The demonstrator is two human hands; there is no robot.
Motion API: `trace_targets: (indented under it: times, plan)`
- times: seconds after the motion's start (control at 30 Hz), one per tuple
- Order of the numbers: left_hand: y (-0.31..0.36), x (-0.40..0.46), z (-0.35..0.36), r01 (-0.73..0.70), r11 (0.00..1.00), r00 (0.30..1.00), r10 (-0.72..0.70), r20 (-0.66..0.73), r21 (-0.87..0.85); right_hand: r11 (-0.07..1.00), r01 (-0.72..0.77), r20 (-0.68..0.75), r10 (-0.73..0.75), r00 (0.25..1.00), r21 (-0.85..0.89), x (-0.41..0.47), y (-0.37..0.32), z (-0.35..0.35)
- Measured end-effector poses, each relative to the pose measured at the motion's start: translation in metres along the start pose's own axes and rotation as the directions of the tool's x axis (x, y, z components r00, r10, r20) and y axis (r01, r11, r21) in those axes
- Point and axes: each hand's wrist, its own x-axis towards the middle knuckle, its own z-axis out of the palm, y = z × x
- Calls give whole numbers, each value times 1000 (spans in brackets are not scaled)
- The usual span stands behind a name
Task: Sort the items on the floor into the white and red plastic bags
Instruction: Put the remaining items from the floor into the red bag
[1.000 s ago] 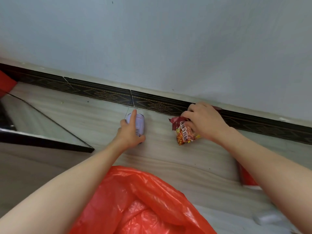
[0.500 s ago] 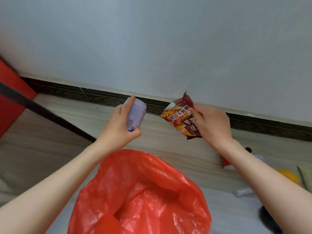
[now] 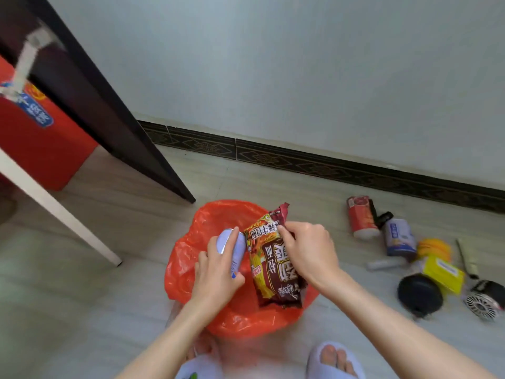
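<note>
While the red bag (image 3: 191, 272) lies open on the floor (image 3: 82, 310), the left hand (image 3: 216, 272) grips a can (image 3: 235, 248) and the right hand (image 3: 308, 251) pinches a noodle packet (image 3: 273, 274), both above its mouth.

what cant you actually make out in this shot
Head view only:
- Inside of the red bag: hidden by the can, noodle packet and both hands.
- White bag: not in view.
- Label on the lying red can: too small.
- Grilled object: cut by the right edge.
</note>
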Motion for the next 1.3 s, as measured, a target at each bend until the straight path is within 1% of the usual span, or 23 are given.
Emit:
trace_targets:
  times: [0.07,0.13,0.27,0.33,0.43,0.5,0.53,0.6,0.67,0.77,0.8,0.87,0.9,0.97,1.03,1.1,1.17,1.23,1.27,1.3]
  plan:
    - [-2,9,15,38,995,999,-37,-10,95,998,-45,49,47,998,-41,6,8,23]
    - [-10,17,29,44,989,999,-46,11,145,997,-48,65,51,997,-56,12,19,43]
    - [-29,27,56,8,983,993,-29,110,185,995,-97,112,95,989,8,19,41,78]
    - [-32,26,65,10,983,994,-29,105,181,993,-116,134,112,985,26,17,43,87]
    - [-35,27,76,20,995,994,-30,102,100,992,-125,137,121,983,27,17,43,93]
    - [-36,23,77,-12,999,995,9,98,36,990,-121,116,112,987,69,12,45,88]
    - [-37,21,76,-26,999,994,23,104,28,991,-94,104,85,991,91,8,47,82]
    - [-40,18,70,-56,996,987,45,157,71,993,-5,72,-3,997,115,-5,56,67]
    - [-38,15,59,-123,985,976,98,193,124,994,46,49,-51,997,104,-19,71,49]
    - [-17,9,40,-256,960,963,244,114,109,996,7,26,-9,1000,85,-43,100,22]
    - [-5,8,34,-314,943,948,306,89,105,997,-29,10,28,1000,75,-49,110,13]
    - [27,7,26,-450,884,892,440,103,128,989,-119,-31,122,992,87,-61,134,-4]
    - [44,8,25,-530,833,847,516,126,158,983,-156,-60,162,985,92,-66,147,-12]
    - [80,15,27,-679,695,734,654,183,238,975,-207,-114,216,970,82,-74,174,-28]
    - [114,30,32,-766,575,640,724,257,286,965,-257,-138,262,955,48,-78,202,-42]
    - [144,48,39,-813,488,576,753,318,318,943,-331,-129,327,936,-16,-80,232,-52]
    - [169,69,51,-827,445,553,752,359,344,908,-411,-125,400,908,-80,-78,262,-61]
    - [187,93,68,-823,439,561,733,385,361,878,-461,-87,453,887,-132,-74,289,-65]
    - [195,104,79,-816,458,573,722,388,352,869,-473,-77,466,881,-148,-70,302,-66]
    - [202,115,90,-800,505,599,703,384,325,861,-486,-77,480,874,-152,-66,314,-67]
